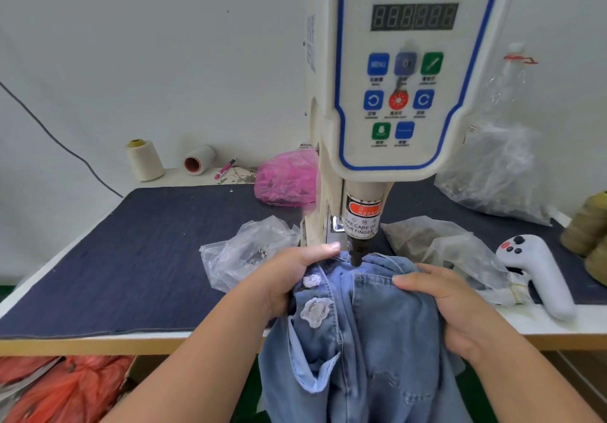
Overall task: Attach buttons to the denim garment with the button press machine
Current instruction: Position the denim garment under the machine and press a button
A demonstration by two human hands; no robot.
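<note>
Head view shows both hands bunching the denim garment (371,317) under the press head (356,255): left hand (289,278) holds the cloth in a curled grip, right hand (437,297) likewise, probably stretching the fabric flat between them for a button.

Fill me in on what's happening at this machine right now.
A person is holding a denim garment under the button press machine. The left hand grips the fabric beside the press head, with the thumb close to it; the right hand grips the bunched denim on the other side. The head sits at the garment's top edge. Two buttons wrapped in pale covering already show on the placket.
</note>
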